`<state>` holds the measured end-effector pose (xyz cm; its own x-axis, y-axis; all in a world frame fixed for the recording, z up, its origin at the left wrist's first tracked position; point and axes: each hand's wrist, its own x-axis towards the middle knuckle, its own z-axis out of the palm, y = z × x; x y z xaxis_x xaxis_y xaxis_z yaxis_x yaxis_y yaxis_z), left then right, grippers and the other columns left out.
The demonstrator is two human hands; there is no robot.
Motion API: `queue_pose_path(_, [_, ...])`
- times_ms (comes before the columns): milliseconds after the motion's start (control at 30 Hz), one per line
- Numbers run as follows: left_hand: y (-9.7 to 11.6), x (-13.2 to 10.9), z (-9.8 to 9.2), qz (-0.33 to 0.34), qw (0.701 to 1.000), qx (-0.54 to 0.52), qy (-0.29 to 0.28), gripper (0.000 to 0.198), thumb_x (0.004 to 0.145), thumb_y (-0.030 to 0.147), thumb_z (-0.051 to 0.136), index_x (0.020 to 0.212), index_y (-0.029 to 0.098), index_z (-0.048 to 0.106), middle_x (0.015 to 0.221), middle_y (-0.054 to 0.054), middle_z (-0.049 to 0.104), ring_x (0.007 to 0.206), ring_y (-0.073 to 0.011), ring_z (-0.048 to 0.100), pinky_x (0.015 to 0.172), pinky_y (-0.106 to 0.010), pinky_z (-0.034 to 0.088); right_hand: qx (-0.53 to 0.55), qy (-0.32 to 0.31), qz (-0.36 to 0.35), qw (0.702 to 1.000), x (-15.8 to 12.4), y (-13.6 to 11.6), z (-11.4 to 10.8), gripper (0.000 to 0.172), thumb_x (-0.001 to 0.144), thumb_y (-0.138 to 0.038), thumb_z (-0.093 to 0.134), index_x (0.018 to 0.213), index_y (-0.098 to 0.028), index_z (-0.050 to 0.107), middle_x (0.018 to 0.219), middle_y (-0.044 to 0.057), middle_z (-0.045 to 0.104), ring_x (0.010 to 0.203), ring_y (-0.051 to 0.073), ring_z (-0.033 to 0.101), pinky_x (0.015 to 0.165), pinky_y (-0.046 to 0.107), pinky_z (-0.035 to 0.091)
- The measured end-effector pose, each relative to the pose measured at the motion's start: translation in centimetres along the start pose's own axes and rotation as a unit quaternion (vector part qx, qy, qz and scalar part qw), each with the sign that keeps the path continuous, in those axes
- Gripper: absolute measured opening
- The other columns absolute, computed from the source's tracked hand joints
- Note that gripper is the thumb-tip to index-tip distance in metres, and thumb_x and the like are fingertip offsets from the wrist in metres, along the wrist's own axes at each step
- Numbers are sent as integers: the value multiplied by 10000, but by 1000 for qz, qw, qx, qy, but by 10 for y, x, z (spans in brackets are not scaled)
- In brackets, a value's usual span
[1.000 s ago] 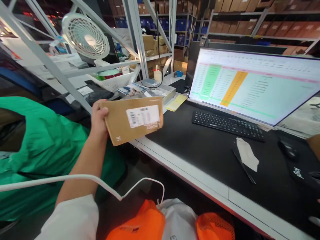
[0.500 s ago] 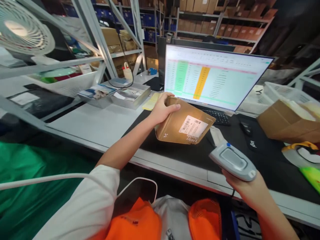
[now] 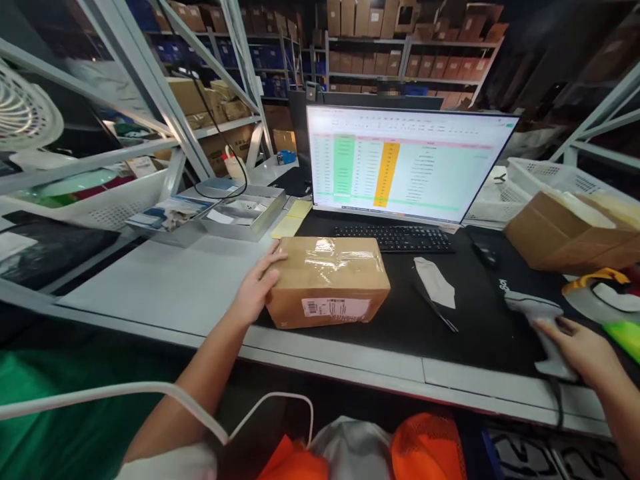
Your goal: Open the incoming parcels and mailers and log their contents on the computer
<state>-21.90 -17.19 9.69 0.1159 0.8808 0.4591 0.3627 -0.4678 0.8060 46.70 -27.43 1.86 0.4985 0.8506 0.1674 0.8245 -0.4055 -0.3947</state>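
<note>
A taped cardboard box [image 3: 327, 270] rests on the black desk mat [image 3: 400, 333], with a printed barcode label [image 3: 336, 307] on its front side. My left hand [image 3: 257, 283] grips the box's left end, thumb at the front corner and fingers along the top edge. Over at the right, my right hand [image 3: 570, 343] is wrapped round a grey barcode scanner [image 3: 537, 308], which lies on its side low against the mat near the desk's front edge. Between box and scanner lie a white paper strip [image 3: 435, 281] and a dark pen-like tool [image 3: 440, 313].
Behind the box stand a black keyboard [image 3: 395, 238] and a monitor [image 3: 405, 163] showing a spreadsheet. A mouse [image 3: 485, 255] and an open carton [image 3: 565, 233] are at the right. Grey trays [image 3: 240, 217] and yellow notes [image 3: 293, 219] sit at the left. A white cable [image 3: 125, 390] crosses in front.
The box has come down from a tilted, raised position onto the mat, its taped top now showing. My right hand has moved right with the scanner and lowered it to the mat.
</note>
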Motion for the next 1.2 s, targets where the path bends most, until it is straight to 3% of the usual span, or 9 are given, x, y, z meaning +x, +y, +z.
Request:
queue_pose_path(100, [3, -11, -5, 37, 994, 94, 34, 432, 989, 561, 547, 1179, 217, 724, 1592, -134, 487, 1469, -356, 469, 1207, -565, 387, -34, 57, 72, 995, 3, 14, 11, 506, 730, -719, 508, 794, -282, 756, 953, 281, 687, 1051, 616, 614, 770, 773, 439])
queue_pose_path(167, [20, -16, -2, 91, 971, 212, 61, 320, 1015, 442, 540, 1141, 230, 744, 1480, -114, 611, 1442, -345, 506, 1198, -587, 386, -62, 105, 28, 992, -2, -11, 18, 515, 806, -671, 481, 922, -265, 776, 1069, 314, 667, 1104, 621, 582, 782, 791, 411])
queue_pose_path(267, [58, -18, 20, 190, 917, 346, 58, 239, 993, 363, 593, 1128, 235, 743, 1343, -101, 709, 1357, -360, 588, 1211, -669, 296, -12, 45, -134, 990, 3, -90, 37, 501, 931, -522, 441, 1104, -177, 761, 1171, 280, 679, 1145, 459, 631, 970, 620, 480])
queue_pose_path(367, [94, -17, 66, 256, 895, 364, -29, 287, 986, 379, 617, 1200, 214, 714, 1304, -102, 730, 1239, -344, 669, 1201, -676, 287, -6, -21, -219, 975, 29, -180, 71, 418, 967, -378, 479, 1219, -151, 722, 1263, 153, 686, 1209, 287, 614, 1083, 393, 459])
queue_pose_path(533, [113, -13, 141, 258, 892, 364, -67, 425, 935, 414, 704, 1288, 180, 676, 1374, -122, 689, 1272, -353, 630, 1134, -613, 362, -46, -11, -211, 976, 77, -263, 116, 418, 1002, -273, 488, 1348, -94, 637, 1422, 180, 587, 1349, 297, 455, 1121, 404, 358])
queue_pose_path(700, [96, -10, 149, 290, 887, 356, 39, 325, 937, 412, 720, 1177, 193, 712, 1236, -83, 758, 1062, -270, 706, 1048, -501, 397, -70, 28, -149, 986, 87, -279, 131, 451, 1029, -345, 465, 1345, -50, 592, 1266, 252, 629, 1234, 386, 471, 1041, 539, 308])
queue_pose_path(900, [108, -3, 163, 223, 884, 409, 46, 382, 832, 534, 793, 965, 188, 700, 989, -97, 747, 927, -299, 650, 1005, -527, 385, -89, 62, -130, 986, 89, -279, 140, 448, 1031, -391, 445, 1231, -32, 625, 1182, 266, 628, 1156, 394, 478, 985, 513, 289])
queue_pose_path(1033, [117, 7, 178, 200, 871, 446, 50, 189, 823, 339, 757, 873, 194, 647, 880, -81, 674, 885, -286, 599, 941, -494, 405, -112, 56, -140, 982, 89, -278, 139, 484, 1045, -416, 425, 1192, -26, 671, 1213, 273, 603, 1170, 401, 460, 974, 500, 300])
queue_pose_path(1200, [112, -3, 148, 257, 874, 409, 55, 85, 814, 250, 663, 794, 205, 594, 776, -41, 626, 798, -241, 580, 839, -450, 438, -121, 40, -146, 981, 87, -277, 118, 505, 1053, -430, 423, 1282, -55, 672, 1324, 263, 563, 1265, 407, 431, 992, 489, 336])
